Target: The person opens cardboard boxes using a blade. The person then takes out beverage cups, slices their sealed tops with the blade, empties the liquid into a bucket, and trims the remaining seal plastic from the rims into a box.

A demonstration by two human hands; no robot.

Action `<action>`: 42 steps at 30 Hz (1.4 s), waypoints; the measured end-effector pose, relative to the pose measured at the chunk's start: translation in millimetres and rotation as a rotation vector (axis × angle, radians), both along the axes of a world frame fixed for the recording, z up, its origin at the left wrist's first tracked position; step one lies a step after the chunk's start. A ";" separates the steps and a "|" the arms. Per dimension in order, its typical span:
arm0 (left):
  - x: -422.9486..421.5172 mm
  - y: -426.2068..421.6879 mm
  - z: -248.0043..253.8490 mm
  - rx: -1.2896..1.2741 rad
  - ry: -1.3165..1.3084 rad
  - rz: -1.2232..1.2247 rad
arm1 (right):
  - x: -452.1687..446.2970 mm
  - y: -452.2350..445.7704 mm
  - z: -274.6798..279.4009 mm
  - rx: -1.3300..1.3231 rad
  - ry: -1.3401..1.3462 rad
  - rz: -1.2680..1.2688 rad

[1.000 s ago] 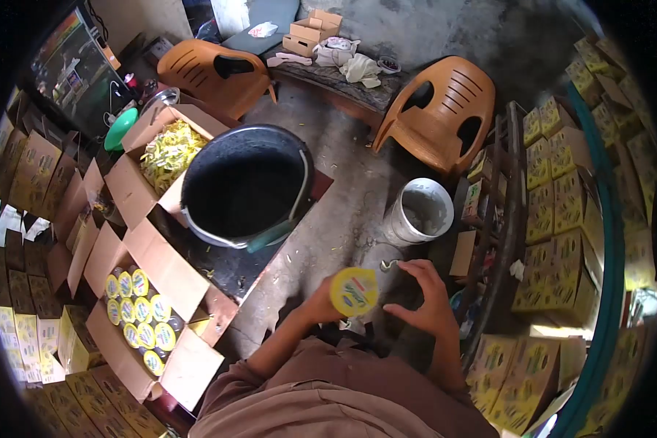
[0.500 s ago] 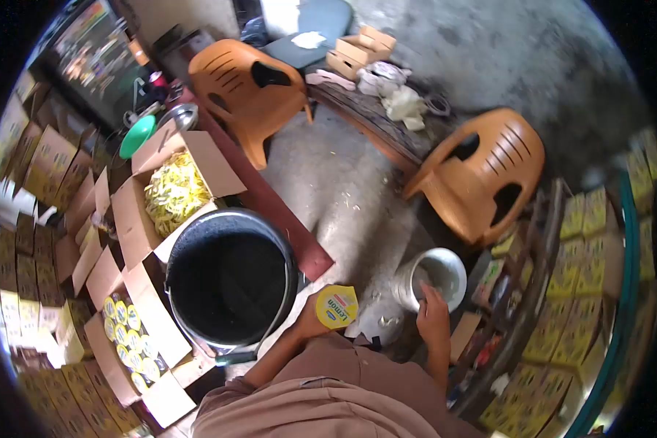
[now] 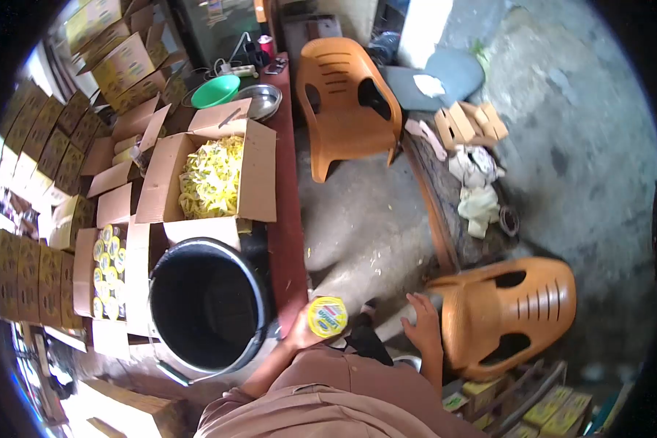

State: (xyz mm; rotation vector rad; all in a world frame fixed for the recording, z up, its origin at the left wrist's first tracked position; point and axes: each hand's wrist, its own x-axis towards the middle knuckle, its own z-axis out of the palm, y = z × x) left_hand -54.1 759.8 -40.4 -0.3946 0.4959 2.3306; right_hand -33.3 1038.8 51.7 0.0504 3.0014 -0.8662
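Observation:
My left hand is wrapped around a cup with a yellow lid printed "Lemon", held upright in front of my body. The cup's sides are hidden beneath the lid. To the right, my right hand hangs in the air with its fingers apart and nothing visible in them, near an orange plastic chair. A large black bucket stands left of my left hand. Beyond it, an open carton holds a heap of yellow strips. Farther left, several lidded cups fill another open carton.
A red bench or table edge runs along the left side. Another orange chair stands ahead. Behind the bucket are a green bowl and a metal bowl. Stacked yellow cartons line the far left.
My view has swung to the right. My right hand was over a white bucket and is now raised away from it with fingers spread. The lid's angular outline now looks round.

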 end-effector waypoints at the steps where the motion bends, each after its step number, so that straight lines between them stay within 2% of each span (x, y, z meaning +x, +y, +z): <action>1: -12.9 8.3 5.1 0.037 -0.044 0.023 | -13.7 22.4 -7.5 -0.027 -0.010 0.029; 2: -27.5 16.1 12.2 0.072 -0.084 0.043 | -30.4 43.6 -11.1 -0.058 -0.016 0.054; 3: -37.0 31.7 37.8 -0.208 -0.034 0.129 | -43.2 61.8 -9.7 0.003 -0.001 0.066; 5: -50.3 45.0 47.6 -0.554 0.514 0.233 | -70.3 91.9 2.0 0.038 -0.032 0.103; 7: -63.1 56.5 68.9 -0.943 0.786 0.380 | -100.4 115.5 6.5 0.071 -0.054 0.148; 8: -68.5 60.8 74.4 -0.999 0.754 0.423 | -114.3 122.9 6.5 0.087 -0.068 0.191; 10: -72.4 65.2 65.1 -1.276 0.671 0.424 | -147.7 130.5 4.5 0.112 -0.080 0.275; 11: -74.3 66.3 62.3 -1.298 0.626 0.447 | -163.2 131.0 -1.1 0.115 -0.036 0.333; 12: -78.3 68.9 74.1 -1.417 0.631 0.490 | -179.5 128.6 -5.3 0.116 -0.042 0.383; 14: -85.1 66.2 66.9 -1.424 0.587 0.605 | -210.5 115.4 -15.8 0.115 -0.056 0.481; 15: -87.2 64.8 63.7 -1.332 0.477 0.632 | -226.6 103.3 -17.8 0.088 -0.022 0.552; 16: -84.9 56.6 31.8 -1.201 0.397 0.657 | -243.1 89.9 -15.2 0.084 -0.057 0.614; 18: -101.7 55.4 49.1 -1.046 0.252 0.739 | -274.6 61.4 -21.0 0.032 -0.005 0.746; 21: -138.0 40.2 46.2 -1.400 0.381 0.807 | -317.6 15.8 -19.4 0.032 0.052 0.886; 25: -199.4 28.2 88.1 -1.177 0.321 0.989 | -376.2 -37.5 -3.2 -0.001 0.053 1.027; 26: -209.2 17.6 79.7 -1.315 0.410 1.014 | -392.8 -50.9 -1.9 -0.023 0.092 1.069; 28: -233.2 2.9 96.5 -1.385 0.455 1.036 | -425.2 -75.8 7.6 -0.041 0.082 1.110; 31: -254.2 -16.8 100.7 -1.584 0.380 1.062 | -467.4 -111.5 14.4 -0.133 0.134 1.129; 32: -255.7 -21.0 91.0 -1.513 0.306 1.118 | -479.4 -121.9 15.2 -0.153 0.128 1.141; 37: -261.4 -30.6 84.9 -1.627 0.119 1.300 | -536.4 -181.2 15.2 -0.425 0.170 1.111; 38: -259.9 -33.4 77.0 -1.712 0.110 1.296 | -550.5 -193.8 10.8 -0.451 0.196 1.128; 42: -280.2 -27.8 88.3 -1.672 -0.078 1.499 | -605.8 -252.3 6.3 -0.533 0.197 1.162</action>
